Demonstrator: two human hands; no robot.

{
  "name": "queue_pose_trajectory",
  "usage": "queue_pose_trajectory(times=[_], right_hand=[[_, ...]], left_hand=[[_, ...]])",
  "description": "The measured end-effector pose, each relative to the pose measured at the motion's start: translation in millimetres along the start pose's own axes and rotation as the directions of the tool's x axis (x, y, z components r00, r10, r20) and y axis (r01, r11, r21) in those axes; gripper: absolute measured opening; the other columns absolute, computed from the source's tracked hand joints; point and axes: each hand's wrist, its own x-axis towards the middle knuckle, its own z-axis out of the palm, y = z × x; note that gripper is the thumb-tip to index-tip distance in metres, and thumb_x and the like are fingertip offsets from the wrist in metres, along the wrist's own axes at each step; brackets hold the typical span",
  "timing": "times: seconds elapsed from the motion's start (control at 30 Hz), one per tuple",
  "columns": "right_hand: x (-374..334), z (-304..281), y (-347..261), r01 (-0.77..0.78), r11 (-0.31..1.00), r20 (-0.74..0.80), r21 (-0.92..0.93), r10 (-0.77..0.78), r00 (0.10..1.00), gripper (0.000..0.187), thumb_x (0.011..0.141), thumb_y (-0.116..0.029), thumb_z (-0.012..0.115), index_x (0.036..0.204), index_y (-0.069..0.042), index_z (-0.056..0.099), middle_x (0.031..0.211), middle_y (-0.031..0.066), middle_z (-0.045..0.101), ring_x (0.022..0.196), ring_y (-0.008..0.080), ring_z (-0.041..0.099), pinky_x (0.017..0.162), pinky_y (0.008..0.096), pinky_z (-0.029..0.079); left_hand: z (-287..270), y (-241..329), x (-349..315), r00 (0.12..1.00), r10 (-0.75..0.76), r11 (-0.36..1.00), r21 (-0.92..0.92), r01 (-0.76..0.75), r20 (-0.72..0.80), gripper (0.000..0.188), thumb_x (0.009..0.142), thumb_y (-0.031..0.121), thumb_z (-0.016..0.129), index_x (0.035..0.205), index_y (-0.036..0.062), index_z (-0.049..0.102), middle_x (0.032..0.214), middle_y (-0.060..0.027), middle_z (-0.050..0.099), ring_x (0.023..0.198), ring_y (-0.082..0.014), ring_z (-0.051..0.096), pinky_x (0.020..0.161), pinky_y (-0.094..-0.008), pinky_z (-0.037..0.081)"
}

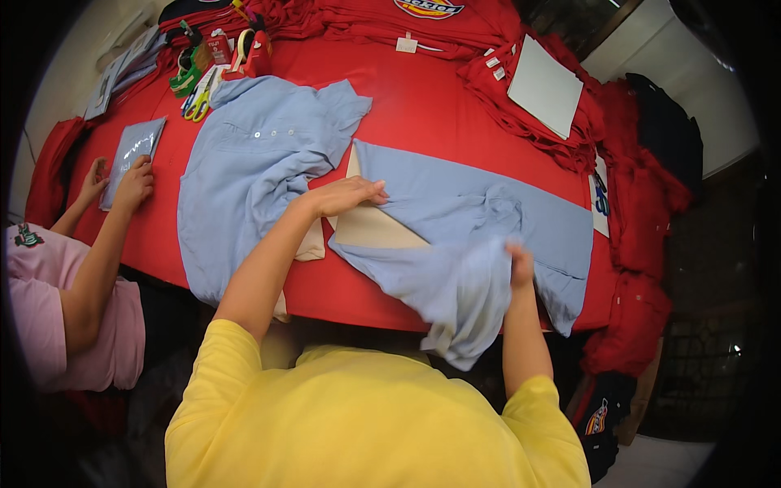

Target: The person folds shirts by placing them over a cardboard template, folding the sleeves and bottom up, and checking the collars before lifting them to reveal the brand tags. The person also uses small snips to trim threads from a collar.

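A light blue shirt (439,183) lies partly folded before me, with a cream board (378,228) showing between its layers. My left hand (348,196) rests on the board and the shirt's left edge, fingers stretched out. At the right, my right hand (520,266) is closed on the shirt's cloth, and a blurred, bunched part hangs past the table's near edge. Another light blue shirt (260,163) with a few pale buttons lies loosely spread to the left. A piece of cream board (312,242) pokes out by its lower edge.
The table has a red cover (415,114). Yellow-handled scissors (198,104) and a red tape dispenser (250,57) stand far left. White sheets (545,85) top red garments at right, near blue-handled scissors (600,195). At left, a co-worker in pink handles a wrapped blue garment (134,150).
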Motion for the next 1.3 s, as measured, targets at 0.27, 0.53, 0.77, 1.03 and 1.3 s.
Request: queue_pose_trajectory(times=[0.27, 0.53, 0.77, 1.03, 1.3], right_hand=[[143, 31, -2, 0.146, 0.959, -0.468, 0.244, -0.016, 0.884, 0.08, 0.094, -0.062, 0.039, 0.143, 0.002, 0.029, 0.143, 0.0259, 0.034, 0.128, 0.0384, 0.04, 0.109, 0.0436, 0.032], [50, 47, 52, -0.138, 0.283, -0.188, -0.949, -0.154, 0.97, 0.038, 0.094, -0.027, 0.053, 0.124, -0.003, 0.056, 0.13, 0.0122, 0.055, 0.126, 0.0251, 0.046, 0.107, 0.0467, 0.031], [66, 64, 95, -0.074, -0.452, 0.065, -0.889, -0.284, 0.957, 0.052, 0.088, -0.031, 0.06, 0.132, -0.007, 0.05, 0.141, 0.0107, 0.046, 0.133, 0.0278, 0.039, 0.109, 0.0594, 0.022], [50, 43, 93, -0.088, -0.373, 0.065, -0.924, -0.38, 0.923, 0.047, 0.08, -0.015, 0.061, 0.127, -0.009, 0.053, 0.136, 0.0119, 0.047, 0.131, 0.0305, 0.038, 0.109, 0.0559, 0.022], [-152, -47, 22, -0.876, -0.294, -0.37, -0.384, -0.82, 0.437, 0.045, 0.074, -0.007, 0.058, 0.118, -0.01, 0.054, 0.119, 0.0115, 0.053, 0.113, 0.0339, 0.047, 0.093, 0.0489, 0.034]], left_hand=[[24, -3, -7, 0.953, 0.175, 0.917, 0.394, -0.066, -0.247, 0.04, 0.083, 0.029, 0.067, 0.104, -0.0044, 0.062, 0.136, -0.0167, 0.047, 0.114, -0.0333, 0.054, 0.095, -0.0382, 0.043], [28, -12, 2, 0.89, 0.174, 0.972, 0.22, -0.086, -0.421, 0.028, 0.076, 0.007, 0.07, 0.098, -0.0063, 0.059, 0.114, -0.0124, 0.058, 0.1, -0.0317, 0.058, 0.085, -0.0367, 0.045], [24, -7, 7, 0.88, 0.178, 0.959, 0.278, -0.055, -0.441, 0.04, 0.074, 0.007, 0.072, 0.109, -0.0067, 0.058, 0.109, -0.0165, 0.058, 0.099, -0.0342, 0.058, 0.086, -0.0367, 0.045], [75, 0, 46, 0.661, 0.213, 0.845, 0.475, 0.244, -0.72, 0.023, 0.083, 0.011, 0.063, 0.1, -0.0016, 0.055, 0.098, -0.0174, 0.055, 0.096, -0.0372, 0.054, 0.081, -0.0464, 0.042], [78, -11, 49, 0.563, 0.338, 0.846, 0.506, 0.17, -0.754, 0.019, 0.085, 0.011, 0.06, 0.099, -0.0012, 0.053, 0.093, -0.0184, 0.053, 0.091, -0.0371, 0.053, 0.079, -0.045, 0.04]])
